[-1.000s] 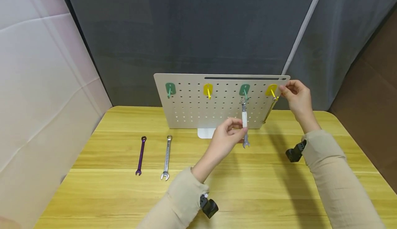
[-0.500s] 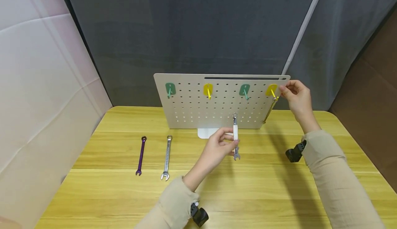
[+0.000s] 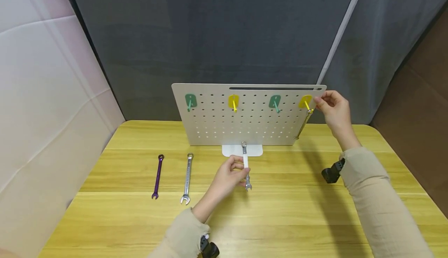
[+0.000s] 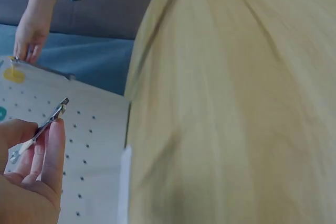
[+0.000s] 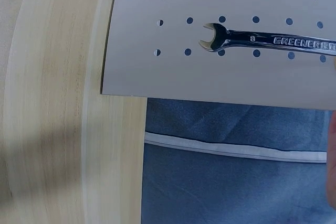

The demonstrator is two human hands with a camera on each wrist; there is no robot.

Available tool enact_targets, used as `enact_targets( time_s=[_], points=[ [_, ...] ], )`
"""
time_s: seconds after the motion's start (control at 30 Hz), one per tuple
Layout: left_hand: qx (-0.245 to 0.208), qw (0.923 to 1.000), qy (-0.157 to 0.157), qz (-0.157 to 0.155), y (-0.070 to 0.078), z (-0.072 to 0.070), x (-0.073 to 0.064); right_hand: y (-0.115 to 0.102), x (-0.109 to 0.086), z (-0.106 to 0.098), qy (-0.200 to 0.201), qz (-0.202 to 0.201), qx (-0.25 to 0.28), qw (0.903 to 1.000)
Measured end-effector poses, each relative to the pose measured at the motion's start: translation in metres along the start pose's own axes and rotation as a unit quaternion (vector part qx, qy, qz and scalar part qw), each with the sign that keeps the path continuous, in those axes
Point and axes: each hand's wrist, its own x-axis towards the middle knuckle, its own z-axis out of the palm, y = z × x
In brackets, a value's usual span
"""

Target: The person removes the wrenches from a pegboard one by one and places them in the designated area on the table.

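1. In the head view, we see the left hand [image 3: 229,175] just below the centre of the frame, its grip holding the held wrench [image 3: 245,162] between thumb and fingers. This wrench has a white middle, its ring end pointing up the frame and its open end down; the ring overlaps the foot [image 3: 258,150] of the pegboard [image 3: 227,124] in our sight.
2. We see the right hand [image 3: 335,109] right of centre, its grip pinching the pegboard's upper right edge, just beside the right yellow hook [image 3: 306,103]. On that hook hangs the hung wrench [image 3: 303,125]. Leftward along the board sit a right green hook [image 3: 275,103], a left yellow hook [image 3: 234,102] and a left green hook [image 3: 190,101].
3. Left of centre, we find a purple wrench [image 3: 158,177] and a silver wrench [image 3: 188,178] side by side on the counter [image 3: 280,211], well apart from the board's hooks.
4. In the left wrist view, we see the held wrench at lower left, pinched by the thumb and fingers; the right hand is at upper left, by the board's edge.
5. In the right wrist view, we see the hung wrench at upper right, lettered along its shaft. Only a sliver of hand shows at the right edge, so we cannot tell its grip there.
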Motion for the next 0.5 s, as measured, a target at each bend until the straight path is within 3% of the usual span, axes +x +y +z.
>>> enact_targets(
  time_s=[0.5],
  points=[
    [0.046,0.9957,0.041,-0.069,-0.029,-0.037,-0.014,0.001,0.0,-0.001,-0.005,0.001,0.01,0.9999]
  ],
)
